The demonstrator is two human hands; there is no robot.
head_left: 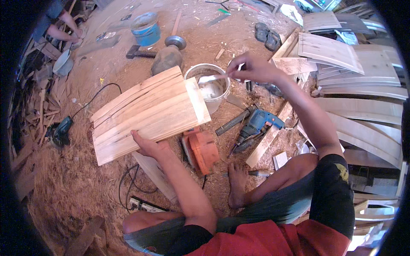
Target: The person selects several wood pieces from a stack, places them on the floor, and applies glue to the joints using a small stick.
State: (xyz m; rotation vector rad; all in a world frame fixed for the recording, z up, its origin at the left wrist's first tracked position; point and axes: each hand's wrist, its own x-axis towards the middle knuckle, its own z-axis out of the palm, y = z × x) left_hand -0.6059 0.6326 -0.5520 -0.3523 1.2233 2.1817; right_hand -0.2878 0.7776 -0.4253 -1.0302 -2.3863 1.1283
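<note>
My left hand (pixel 150 146) grips the near edge of a wide wooden panel (pixel 145 106), made of several joined boards with dark grain streaks. The panel is held up at a slant, its paler end (pixel 197 100) close to a white bucket (pixel 215 104). Between the fingers of my right hand (pixel 253 69) is a flat stick coated in white (pixel 210 79). It reaches over the bucket, where whitish paste (pixel 212 91) shows inside. Whether the stick touches the bucket's rim or the panel, I cannot tell.
An orange power tool (pixel 203 149), a blue drill (pixel 258 123) and a hammer (pixel 234 121) lie on the shavings-covered ground before me. Stacked wooden panels (pixel 333 51) fill the right side. A blue bucket (pixel 146 32) stands far off; another person's legs (pixel 64 30) show far left.
</note>
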